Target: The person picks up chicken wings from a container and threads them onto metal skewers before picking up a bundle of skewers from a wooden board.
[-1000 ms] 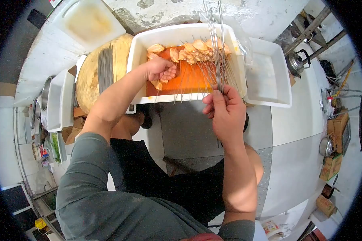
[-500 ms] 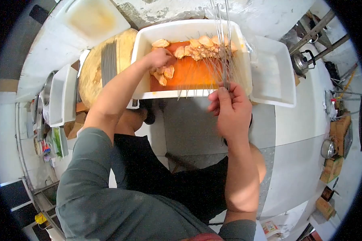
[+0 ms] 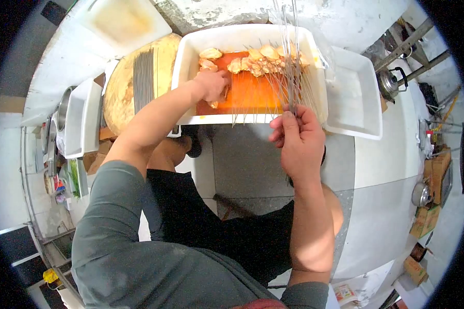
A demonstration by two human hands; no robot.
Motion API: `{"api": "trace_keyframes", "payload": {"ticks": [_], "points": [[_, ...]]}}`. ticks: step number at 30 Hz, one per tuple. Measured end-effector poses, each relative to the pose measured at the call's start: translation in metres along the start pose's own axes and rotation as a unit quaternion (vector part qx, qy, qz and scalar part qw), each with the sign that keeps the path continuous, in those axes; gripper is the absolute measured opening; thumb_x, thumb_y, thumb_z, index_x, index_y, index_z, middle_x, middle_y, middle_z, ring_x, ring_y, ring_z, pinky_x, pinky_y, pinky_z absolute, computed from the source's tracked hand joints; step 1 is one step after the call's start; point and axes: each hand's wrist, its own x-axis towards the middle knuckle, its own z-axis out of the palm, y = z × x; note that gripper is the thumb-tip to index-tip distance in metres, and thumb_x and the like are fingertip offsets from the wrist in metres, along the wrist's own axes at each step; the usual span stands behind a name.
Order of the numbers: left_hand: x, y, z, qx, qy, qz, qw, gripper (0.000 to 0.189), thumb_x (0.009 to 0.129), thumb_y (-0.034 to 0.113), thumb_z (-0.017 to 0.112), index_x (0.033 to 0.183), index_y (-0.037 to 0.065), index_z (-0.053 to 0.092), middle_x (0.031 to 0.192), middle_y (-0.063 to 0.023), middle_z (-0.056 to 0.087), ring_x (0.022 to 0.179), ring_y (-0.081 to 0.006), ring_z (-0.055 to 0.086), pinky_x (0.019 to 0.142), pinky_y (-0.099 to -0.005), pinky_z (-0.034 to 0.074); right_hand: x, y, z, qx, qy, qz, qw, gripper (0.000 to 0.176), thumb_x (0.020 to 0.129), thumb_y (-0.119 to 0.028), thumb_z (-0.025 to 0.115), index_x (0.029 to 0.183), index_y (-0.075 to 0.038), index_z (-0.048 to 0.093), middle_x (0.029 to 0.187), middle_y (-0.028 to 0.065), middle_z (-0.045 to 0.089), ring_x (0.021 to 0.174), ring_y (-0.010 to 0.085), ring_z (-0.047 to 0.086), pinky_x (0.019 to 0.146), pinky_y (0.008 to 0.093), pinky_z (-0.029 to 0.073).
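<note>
My right hand [image 3: 300, 135] is closed around a bundle of thin metal skewers [image 3: 292, 85] that stand up in front of the white tub [image 3: 247, 119]. Inside the tub, at its left end, my left hand [image 3: 212, 85] reaches down over loose meat pieces; its fingertips are partly hidden, and I cannot make out what they hold. Red-orange liquid [image 3: 252, 94] covers the tub's floor. Along the far side lie skewered meat pieces [image 3: 260, 61], their metal sticks pointing toward me. More loose meat [image 3: 210, 53] rests in the far left corner.
Left of the tub, a round wooden board [image 3: 120, 92] bears a row of metal skewers [image 3: 143, 77]. A stained white cutting board [image 3: 122, 23] leans behind it. An empty-looking white bin [image 3: 353, 95] adjoins the tub's right side. A kettle [image 3: 388, 82] stands farther right.
My left hand has moved slightly toward me and right, down over the loose meat, baring a piece behind it. My right hand still holds the skewers. The view has shifted a little.
</note>
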Motion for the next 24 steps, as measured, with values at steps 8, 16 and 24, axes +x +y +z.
{"api": "trace_keyframes", "payload": {"ticks": [8,16,24], "points": [[0.013,-0.006,0.017,0.109,-0.011,0.085,0.990,0.068,0.067,0.029,0.074,0.130,0.016,0.051,0.141,-0.0150,0.041,0.123,-0.0318,0.047,0.101,-0.0458,0.039,0.001,0.002,-0.002,0.005,0.007,-0.012,1.000,0.014,0.095,-0.012,0.050,0.100,0.000,0.055,0.073,0.0059,0.064,0.055,0.0102,0.057,0.051,0.0237,0.047],[-0.003,-0.011,0.010,0.080,-0.019,0.125,0.989,0.038,0.080,0.022,0.063,0.117,0.013,0.060,0.107,-0.0092,0.064,0.112,-0.0249,0.055,0.095,-0.0397,0.043,0.003,0.003,-0.002,0.010,0.004,-0.008,1.000,0.013,0.094,-0.012,0.051,0.099,0.000,0.056,0.072,0.0051,0.064,0.056,0.0092,0.056,0.051,0.0233,0.046],[-0.039,-0.026,0.020,-0.547,0.132,-0.182,0.806,0.033,0.088,0.029,0.062,0.107,0.002,0.059,0.088,-0.0125,0.066,0.081,-0.0249,0.066,0.072,-0.0357,0.054,0.003,0.014,0.004,-0.094,-0.005,-0.024,0.995,0.018,0.093,-0.017,0.053,0.097,-0.002,0.061,0.070,0.0047,0.065,0.060,0.0133,0.058,0.059,0.0287,0.046]]}}
